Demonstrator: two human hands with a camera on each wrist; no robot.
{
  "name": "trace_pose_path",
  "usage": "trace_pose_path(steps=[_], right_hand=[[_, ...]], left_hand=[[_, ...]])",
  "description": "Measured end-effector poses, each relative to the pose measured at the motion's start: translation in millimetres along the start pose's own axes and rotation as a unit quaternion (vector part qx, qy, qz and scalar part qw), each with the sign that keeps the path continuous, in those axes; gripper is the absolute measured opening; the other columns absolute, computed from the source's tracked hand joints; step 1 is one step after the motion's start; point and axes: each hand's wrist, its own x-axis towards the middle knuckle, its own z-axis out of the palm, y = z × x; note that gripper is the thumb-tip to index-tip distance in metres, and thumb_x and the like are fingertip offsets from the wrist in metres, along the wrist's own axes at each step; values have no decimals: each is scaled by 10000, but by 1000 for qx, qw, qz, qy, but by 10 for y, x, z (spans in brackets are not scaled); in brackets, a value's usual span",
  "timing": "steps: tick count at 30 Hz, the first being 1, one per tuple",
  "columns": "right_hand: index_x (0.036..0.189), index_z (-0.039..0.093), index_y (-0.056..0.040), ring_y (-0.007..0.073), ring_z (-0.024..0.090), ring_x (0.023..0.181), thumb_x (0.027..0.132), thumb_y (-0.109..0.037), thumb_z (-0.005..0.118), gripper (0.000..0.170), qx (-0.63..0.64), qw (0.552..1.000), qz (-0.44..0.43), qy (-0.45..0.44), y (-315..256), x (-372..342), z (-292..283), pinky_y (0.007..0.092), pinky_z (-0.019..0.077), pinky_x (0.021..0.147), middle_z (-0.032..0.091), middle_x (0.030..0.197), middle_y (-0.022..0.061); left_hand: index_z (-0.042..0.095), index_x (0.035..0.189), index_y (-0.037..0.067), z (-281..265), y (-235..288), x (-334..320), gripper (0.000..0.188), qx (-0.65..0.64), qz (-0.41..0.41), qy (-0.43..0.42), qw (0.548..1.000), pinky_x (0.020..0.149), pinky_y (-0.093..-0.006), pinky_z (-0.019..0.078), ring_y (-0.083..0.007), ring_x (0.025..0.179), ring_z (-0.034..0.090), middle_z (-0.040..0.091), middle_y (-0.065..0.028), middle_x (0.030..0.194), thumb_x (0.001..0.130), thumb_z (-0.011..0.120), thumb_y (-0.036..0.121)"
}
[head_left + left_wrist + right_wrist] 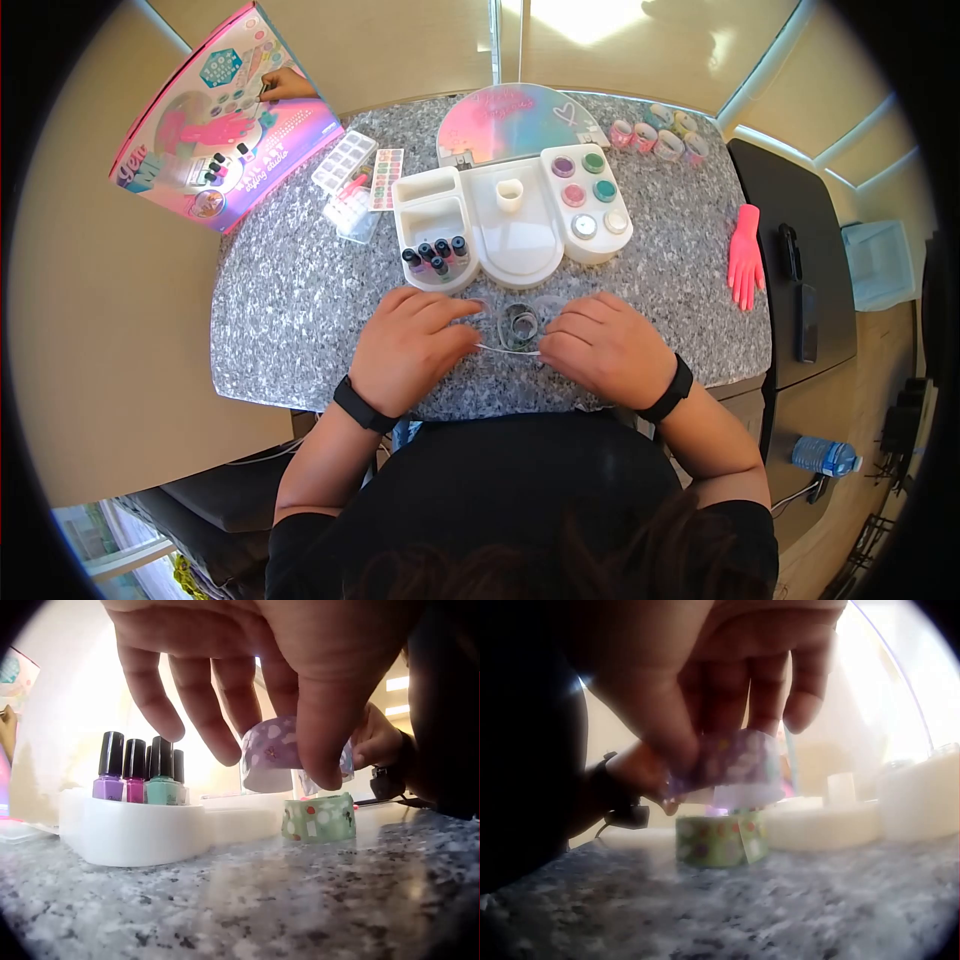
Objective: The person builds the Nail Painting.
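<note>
My left hand [415,340] and right hand [610,345] face each other low over the table's front part. A thin pale edge [510,350] spans between their fingertips. Thumb and fingers of the left hand [247,667] pinch a purple patterned band [270,754], curved and raised off the stone top. In the right wrist view, the right hand [727,675] pinches a purple patterned band [739,761] too; whether both hold one piece I cannot tell. Below and between them, a green patterned ring [319,819] sits on the table.
Behind the hands stands a white tray [515,262] with dark-capped bottles [438,265] and round pots [573,195]. Several patterned rolls [645,137] are at back right, a pink model hand [745,255] at the right, a colourful box [225,120] at back left.
</note>
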Motion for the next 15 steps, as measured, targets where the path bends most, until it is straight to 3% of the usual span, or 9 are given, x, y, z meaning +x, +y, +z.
trace_pose_path(steps=[5, 9, 15], right_hand=[[1002, 677, -110, 269, 683, 1079, 889, -226, 851, 238, 48, 996, 79, -10, -16, -49, 37, 418, 574, 923, 694, 1074, 41], [1010, 676, -97, 297, 683, 1108, 888, -204, 849, 237, 65, 993, 94, -33, 3, -68, 45, 440, 586, 956, 692, 1141, 64], [1014, 676, -82, 325, 667, 1237, 881, -196, 853, 249, 61, 990, 109, -57, 5, -67, 19, 437, 588, 1016, 674, 1281, 99]], left_hand=[[823, 1011, 165, 65, -22, -127, 213, -12, -72, -9, 997, 929, -415, 607, -271, 1109, 777, 794, -30, 1383, 869, 911, 298], [819, 1057, 147, 108, -18, -8, 273, -35, -56, -29, 997, 905, -418, 615, -288, 1098, 780, 787, -50, 1399, 886, 909, 340], [721, 1305, 112, 226, 61, 218, 500, -140, -98, -86, 981, 935, -448, 606, -347, 1086, 763, 787, -101, 1332, 912, 904, 360]])
